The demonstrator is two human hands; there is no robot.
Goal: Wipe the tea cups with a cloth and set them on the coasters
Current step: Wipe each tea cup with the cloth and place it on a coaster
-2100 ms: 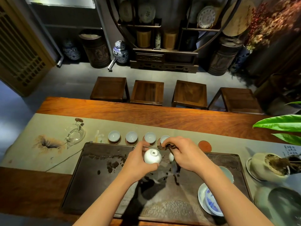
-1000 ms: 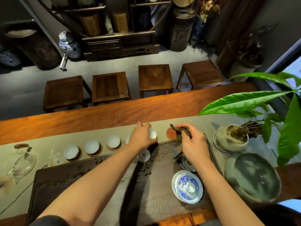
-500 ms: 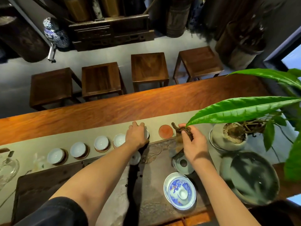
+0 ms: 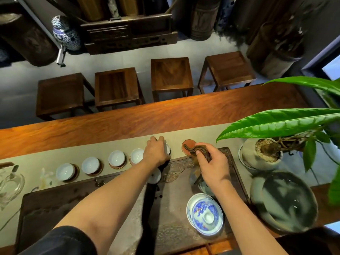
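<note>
Left hand (image 4: 155, 152), cup (image 4: 167, 149) now lower.

Head view, steeply down over table (image 4: 184, 115)

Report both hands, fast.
Left hand: gripping a tea cup on its coaster.
Right hand: holding the brown cloth.

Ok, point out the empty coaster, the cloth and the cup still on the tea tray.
Empty coaster (image 4: 188, 143), head view: bare orange top.
Cloth (image 4: 196, 157), head view: bunched part gripped by the right hand.
Cup on the tea tray (image 4: 155, 176), head view: its white side.
</note>
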